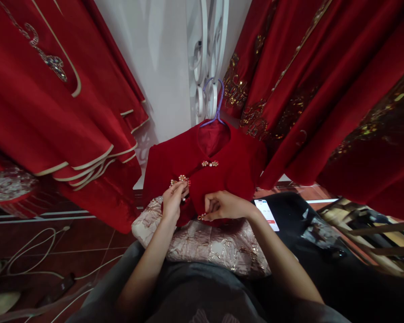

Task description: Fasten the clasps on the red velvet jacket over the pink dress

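A red jacket [234, 161] hangs in front of me on a purple hanger [218, 107]. A gold flower-shaped clasp [210, 163] with a pearl joins its front below the collar. On the left side of the front, my left hand [175, 197] is closed in a pinch at the jacket's edge, just below more gold flower ornaments [182, 178]. Lower down, my right hand [224, 205] has its fingers curled, with thumb and fingertip at a small gold clasp piece [201, 217]. The jacket's lower part lies over a pale pink brocade cloth [218, 246] on my lap.
Red garments with light piping [70, 134] hang at left, and red garments with gold sequins [289, 103] at right. A white scrolled metal stand [202, 49] bears the hanger. A phone [266, 215] lies on a black surface at right. Cables [50, 233] cross the tiled floor.
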Demonstrator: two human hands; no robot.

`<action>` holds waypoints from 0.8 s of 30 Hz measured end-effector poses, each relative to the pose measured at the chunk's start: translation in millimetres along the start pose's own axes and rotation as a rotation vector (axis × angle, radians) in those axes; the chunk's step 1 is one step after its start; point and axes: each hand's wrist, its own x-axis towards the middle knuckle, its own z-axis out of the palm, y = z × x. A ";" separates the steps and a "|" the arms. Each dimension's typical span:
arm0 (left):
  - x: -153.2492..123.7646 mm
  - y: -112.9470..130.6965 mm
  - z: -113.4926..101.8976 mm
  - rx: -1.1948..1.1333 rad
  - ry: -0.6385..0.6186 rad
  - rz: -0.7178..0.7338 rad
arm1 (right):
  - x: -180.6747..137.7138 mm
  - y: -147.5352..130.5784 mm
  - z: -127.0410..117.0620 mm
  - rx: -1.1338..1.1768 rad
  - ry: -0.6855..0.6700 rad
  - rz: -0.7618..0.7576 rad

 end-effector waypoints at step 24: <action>4.8 36.9 46.7 0.980 -0.447 0.744 | -13.2 -0.6 -11.4 -0.113 -0.133 0.037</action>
